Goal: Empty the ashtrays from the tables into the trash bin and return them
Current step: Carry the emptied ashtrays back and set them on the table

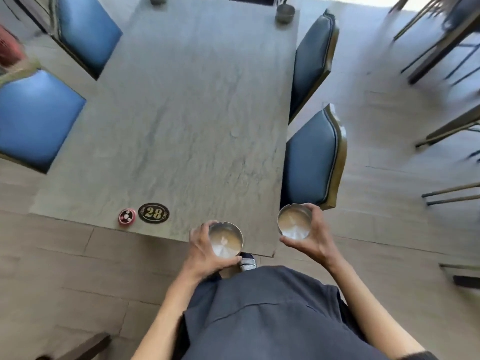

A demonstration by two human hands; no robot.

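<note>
Gripping one round shiny metal ashtray (226, 239) in my left hand (205, 252) and a second metal ashtray (294, 221) in my right hand (313, 236), I am holding the left one over the grey wood-grain bench (181, 113) near edge, the right just off its corner; the left grip is nearer for setting down.

The table (181, 113) lies bare between blue chairs (311, 157), save two far-edge cups (285, 13).
</note>
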